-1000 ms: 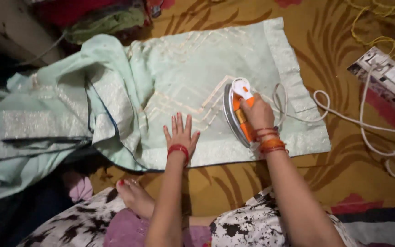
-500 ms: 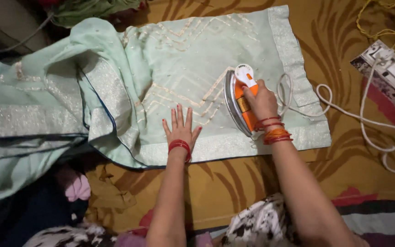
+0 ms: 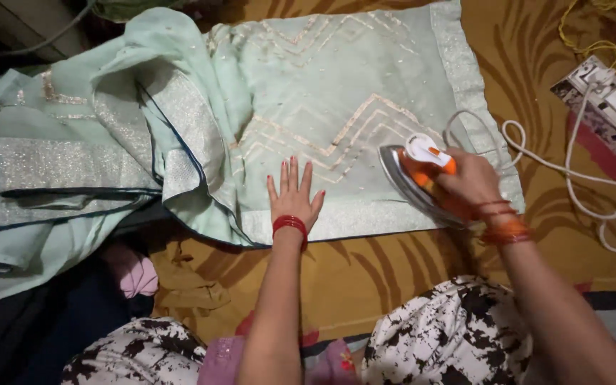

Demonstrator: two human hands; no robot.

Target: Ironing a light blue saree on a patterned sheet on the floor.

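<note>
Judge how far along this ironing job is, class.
Done: the spread panel of the mint embroidered cloth lies flat. In hand: the right hand grips the iron at its lower right edge; the left hand presses the cloth. Left: the bunched folds at the left.

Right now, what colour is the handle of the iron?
Orange handle, white top, seen in the head view.

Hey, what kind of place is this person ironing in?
Likely a room at home, working on the floor. A mint green embroidered garment lies spread over a brown patterned floor covering, and the iron in the right hand trails a white cord to a power strip.
</note>
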